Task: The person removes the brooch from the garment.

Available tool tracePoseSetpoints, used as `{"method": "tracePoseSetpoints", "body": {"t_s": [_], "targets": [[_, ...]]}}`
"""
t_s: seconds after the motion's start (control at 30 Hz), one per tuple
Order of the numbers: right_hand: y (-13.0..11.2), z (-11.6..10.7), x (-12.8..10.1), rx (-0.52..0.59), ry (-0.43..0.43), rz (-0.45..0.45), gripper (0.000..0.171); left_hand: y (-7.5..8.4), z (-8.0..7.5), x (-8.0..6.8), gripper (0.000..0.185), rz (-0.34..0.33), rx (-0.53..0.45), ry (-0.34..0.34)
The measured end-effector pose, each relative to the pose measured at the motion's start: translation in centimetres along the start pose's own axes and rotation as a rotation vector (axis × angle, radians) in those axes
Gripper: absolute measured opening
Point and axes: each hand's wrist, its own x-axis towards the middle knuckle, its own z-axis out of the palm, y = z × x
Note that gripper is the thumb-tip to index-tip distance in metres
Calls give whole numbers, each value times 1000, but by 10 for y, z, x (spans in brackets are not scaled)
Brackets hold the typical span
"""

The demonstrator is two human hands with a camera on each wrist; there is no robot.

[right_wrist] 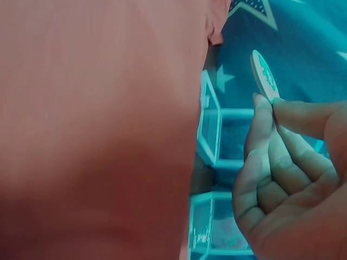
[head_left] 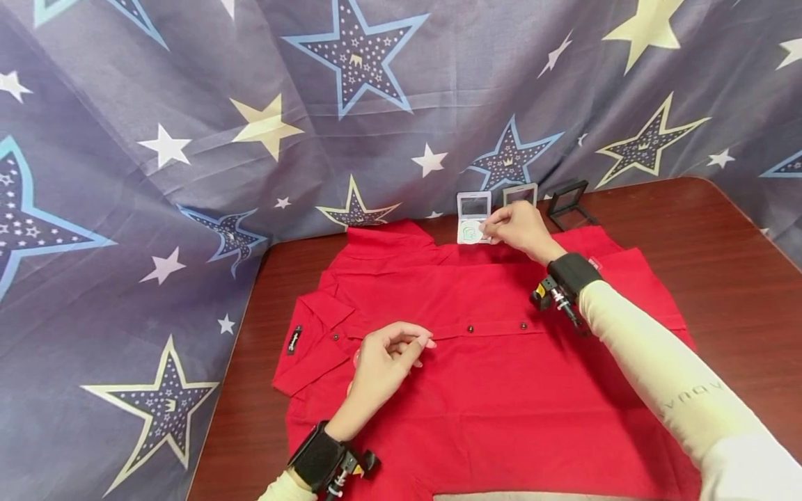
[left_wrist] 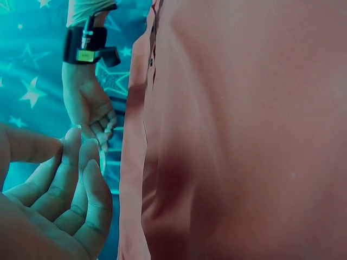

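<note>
My right hand (head_left: 516, 226) pinches a thin round white disc with a green design (right_wrist: 264, 74) between thumb and fingertips. In the head view the disc overlaps the lower half of an open white display case (head_left: 473, 203) at the table's back. A red button-up shirt (head_left: 501, 390) lies spread over the table in front. Over its collar side hovers my left hand (head_left: 385, 358), fingers loosely bent, thumb near the index fingertip, nothing visible between them. In the left wrist view, this hand (left_wrist: 59, 200) appears large in front, with the right hand beyond.
Right of the white case stand an open grey case (head_left: 521, 194) and an open black case (head_left: 569, 198). A star-patterned curtain (head_left: 388, 153) hangs along the back and left edges of the brown wooden table (head_left: 727, 257).
</note>
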Motion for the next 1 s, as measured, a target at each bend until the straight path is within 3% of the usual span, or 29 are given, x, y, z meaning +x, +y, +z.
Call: {"method": "tracePoseSetpoints", "body": {"t_s": [0.17,0.43,1.0], "targets": [[7,-1,7,-13,12,14,15,-2,-2,0,9,-23,15,29],[17,4,16,44,32,66,16,-2,-4,-3,11,-36,20,21],[22,12,29,-50,52,108,16,-4,-10,-5,12,-49,3,40]]}}
